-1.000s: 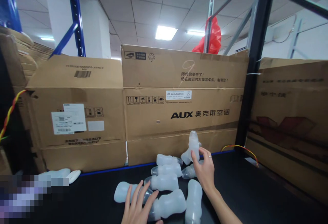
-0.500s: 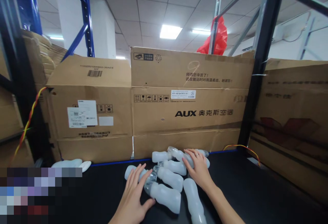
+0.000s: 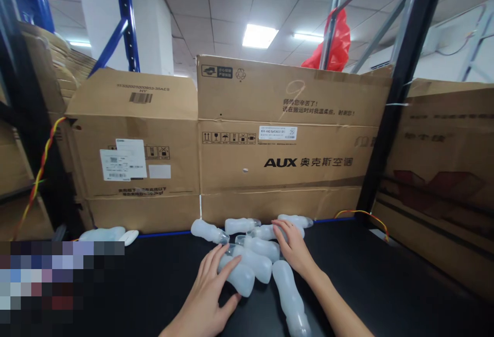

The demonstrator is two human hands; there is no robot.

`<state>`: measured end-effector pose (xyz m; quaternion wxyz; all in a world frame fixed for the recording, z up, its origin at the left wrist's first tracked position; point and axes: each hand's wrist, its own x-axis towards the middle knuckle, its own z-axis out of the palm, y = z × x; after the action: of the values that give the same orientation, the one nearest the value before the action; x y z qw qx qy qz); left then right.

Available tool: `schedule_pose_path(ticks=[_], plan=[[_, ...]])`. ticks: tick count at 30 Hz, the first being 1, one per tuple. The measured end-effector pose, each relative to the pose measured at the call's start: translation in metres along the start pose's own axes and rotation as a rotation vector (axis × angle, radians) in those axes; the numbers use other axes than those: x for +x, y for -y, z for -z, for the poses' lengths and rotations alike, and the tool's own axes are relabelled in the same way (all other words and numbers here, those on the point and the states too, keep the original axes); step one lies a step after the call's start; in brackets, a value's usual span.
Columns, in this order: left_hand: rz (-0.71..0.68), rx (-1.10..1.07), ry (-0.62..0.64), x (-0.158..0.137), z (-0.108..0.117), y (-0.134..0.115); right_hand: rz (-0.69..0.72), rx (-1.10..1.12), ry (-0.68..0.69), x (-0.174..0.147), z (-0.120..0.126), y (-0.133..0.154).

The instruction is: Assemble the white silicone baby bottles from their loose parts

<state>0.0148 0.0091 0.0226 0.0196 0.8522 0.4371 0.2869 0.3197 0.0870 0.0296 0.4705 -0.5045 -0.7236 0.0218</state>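
Observation:
Several translucent white plastic bottles with clear caps lie on their sides in a loose group on the black tabletop. My left hand (image 3: 210, 288) has its fingers over the nearest left bottle (image 3: 242, 277) and its thumb against the near side. Farther back, my right hand (image 3: 294, 244) curls over another bottle (image 3: 264, 232), covering part of it. Between the hands lie a bottle (image 3: 259, 265) and one more bottle (image 3: 262, 247), touching each other. A separate bottle (image 3: 287, 290) points toward me below my right wrist. At the back left, a bottle (image 3: 206, 230) lies at a slant.
Cardboard boxes (image 3: 231, 177) form a wall behind the black tabletop (image 3: 162, 275). Dark metal posts (image 3: 401, 80) stand at both sides. A pale blue-white item (image 3: 102, 234) lies at the back left. A red-yellow wire (image 3: 358, 213) runs near the right post.
My left hand has pushed the nearest bottle up against its neighbours. The back left bottle now lies farther back, away from my hand. The bottle under my right hand lies flatter.

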Motion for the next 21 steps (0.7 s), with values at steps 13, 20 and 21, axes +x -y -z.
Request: schedule_pose_path(ticks=[13,20,21], plan=[[0.068,-0.066,-0.045,0.0,0.002,-0.001,-0.383,0.472,0.965,-0.004,0.057,0.085],[0.045,-0.089,-0.023,0.001,0.001,0.0,-0.526,0.74,1.382,-0.014,0.044,0.083],[0.033,-0.085,-0.021,0.001,0.001,0.001,-0.49,0.781,1.356,-0.014,0.04,0.084]])
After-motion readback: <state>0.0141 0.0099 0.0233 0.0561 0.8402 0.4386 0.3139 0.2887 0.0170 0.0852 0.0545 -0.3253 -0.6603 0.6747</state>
